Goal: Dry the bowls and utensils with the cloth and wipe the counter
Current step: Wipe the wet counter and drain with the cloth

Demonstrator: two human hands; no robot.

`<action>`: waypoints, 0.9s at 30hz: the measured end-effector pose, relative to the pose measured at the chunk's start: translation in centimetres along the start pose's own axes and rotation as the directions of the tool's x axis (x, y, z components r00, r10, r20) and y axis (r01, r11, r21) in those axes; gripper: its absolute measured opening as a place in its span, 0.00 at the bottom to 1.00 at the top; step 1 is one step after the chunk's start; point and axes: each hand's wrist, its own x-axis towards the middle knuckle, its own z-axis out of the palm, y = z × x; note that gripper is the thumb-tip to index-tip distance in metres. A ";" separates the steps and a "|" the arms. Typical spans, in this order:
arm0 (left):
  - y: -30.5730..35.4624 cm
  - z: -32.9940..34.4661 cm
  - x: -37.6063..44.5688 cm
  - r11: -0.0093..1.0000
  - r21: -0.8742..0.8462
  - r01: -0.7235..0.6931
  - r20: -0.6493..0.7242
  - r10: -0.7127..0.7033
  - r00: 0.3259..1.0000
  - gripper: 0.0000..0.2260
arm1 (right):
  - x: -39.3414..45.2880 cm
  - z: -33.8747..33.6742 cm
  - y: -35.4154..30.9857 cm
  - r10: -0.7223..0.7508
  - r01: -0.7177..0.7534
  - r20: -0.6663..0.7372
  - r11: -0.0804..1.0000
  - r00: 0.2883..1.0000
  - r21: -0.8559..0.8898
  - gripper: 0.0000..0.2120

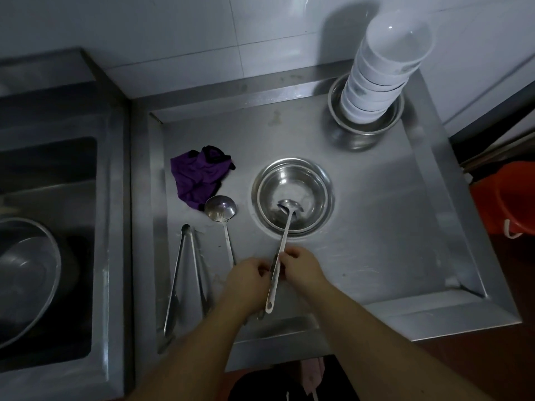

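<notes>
Item: ladle (280, 250), steel. I see its long axis running from lower centre of the frame up and slightly right, with its cup resting inside the steel bowl (293, 195) at centre. My left hand (249, 280) and right hand (301, 266) both pinch the handle about midway, one from each side; the handle's end sticks out below them.

Item: purple cloth (199, 175), crumpled on the counter (376, 227), up and left of the hands, well apart. I judge the left hand nearer to it, so the right could keep the ladle.

Item: second ladle (221, 212) and tongs (185, 273), lying left of centre, handles pointing to the bottom edge.

Item: stacked white bowls (376, 82), upper right.
</notes>
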 end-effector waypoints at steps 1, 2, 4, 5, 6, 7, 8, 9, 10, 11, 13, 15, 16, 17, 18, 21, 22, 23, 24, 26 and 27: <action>0.3 0.1 -0.3 1.000 -0.011 -0.007 -0.002 0.007 1.000 0.08 | -0.1 -0.3 0.1 0.007 -0.008 0.003 1.000 1.000 0.025 0.09; 0.5 0.3 -0.6 0.999 -0.030 -0.010 -0.005 0.010 1.000 0.08 | -0.2 -0.7 0.3 0.013 -0.013 0.001 0.999 1.000 0.046 0.10; 1.0 0.6 -1.2 0.997 -0.077 -0.002 -0.011 0.001 1.000 0.07 | -0.6 -1.4 0.5 0.012 -0.011 -0.011 0.999 1.000 0.035 0.11; 1.2 0.8 -1.5 0.995 -0.103 0.005 -0.015 -0.006 1.000 0.07 | -0.8 -1.8 0.6 0.004 -0.004 -0.018 1.000 1.000 0.021 0.11; 1.6 1.0 -1.9 0.991 -0.134 0.011 -0.021 -0.013 1.000 0.08 | -1.0 -2.1 0.8 0.004 -0.003 -0.023 1.000 1.000 0.023 0.10; 1.9 1.3 -2.2 0.986 -0.168 0.016 -0.025 -0.021 0.999 0.09 | -1.1 -2.4 1.0 0.009 -0.008 -0.020 0.999 1.000 0.031 0.09; 2.3 1.7 -2.6 0.980 -0.200 0.020 -0.027 -0.026 0.999 0.09 | -1.4 -2.8 1.2 0.012 -0.011 -0.019 0.999 1.000 0.034 0.08; 2.8 2.1 -3.0 0.974 -0.224 0.020 -0.030 -0.028 0.999 0.09 | -1.7 -3.1 1.4 0.011 -0.010 -0.023 0.999 1.000 0.041 0.08; 3.3 2.5 -3.3 0.970 -0.241 0.018 -0.035 -0.027 0.999 0.09 | -1.9 -3.5 1.5 0.011 -0.010 -0.028 0.998 1.000 0.059 0.08; 4.0 2.9 -3.6 0.965 -0.261 0.020 -0.041 -0.031 0.999 0.08 | -2.2 -4.0 1.7 0.018 -0.015 -0.031 0.995 0.999 0.096 0.08; 5.3 3.6 -4.0 0.947 -0.320 0.027 -0.041 -0.042 0.998 0.07 | -2.5 -5.3 2.0 0.035 -0.029 -0.028 0.983 0.999 0.183 0.09; 6.8 4.2 -4.4 0.942 -0.336 0.014 -0.031 -0.026 0.999 0.05 | -2.8 -6.8 2.2 0.038 -0.031 -0.026 0.970 0.999 0.243 0.10; 7.7 4.5 -4.4 0.953 -0.303 -0.011 -0.036 0.000 0.999 0.04 | -2.9 -7.6 2.3 0.037 -0.028 -0.027 0.963 0.999 0.270 0.11; 8.5 4.7 -4.5 0.967 -0.250 -0.040 -0.047 0.029 0.998 0.04 | -3.0 -8.3 2.2 0.032 -0.021 -0.030 0.956 0.999 0.292 0.11; 9.4 5.0 -4.5 0.980 -0.188 -0.071 -0.060 0.061 0.996 0.03 | -3.2 -9.1 2.2 0.019 -0.008 -0.034 0.953 0.999 0.303 0.11; 12.2 6.2 -4.5 0.984 -0.023 -0.175 -0.088 0.173 0.981 0.05 | -3.3 -11.6 2.0 -0.018 0.039 -0.086 0.968 0.996 0.248 0.10; 13.2 6.7 -4.5 0.976 0.024 -0.215 -0.079 0.217 0.973 0.06 | -3.1 -12.6 2.1 -0.021 0.045 -0.110 0.973 0.994 0.225 0.10; 14.2 7.3 -4.5 0.964 0.070 -0.256 -0.065 0.260 0.963 0.06 | -2.8 -13.6 2.3 -0.022 0.047 -0.125 0.978 0.992 0.205 0.11; 15.1 7.8 -4.3 0.950 0.112 -0.290 -0.050 0.297 0.954 0.06 | -2.6 -14.5 2.4 -0.023 0.049 -0.132 0.981 0.991 0.190 0.12; 16.8 9.0 -3.9 0.928 0.161 -0.335 -0.041 0.345 0.938 0.07 | -2.0 -16.4 2.7 -0.029 0.053 -0.136 0.983 0.990 0.174 0.15; 17.6 9.7 -3.7 0.921 0.175 -0.348 -0.044 0.360 0.932 0.08 | -1.7 -17.3 2.9 -0.028 0.052 -0.136 0.983 0.990 0.178 0.15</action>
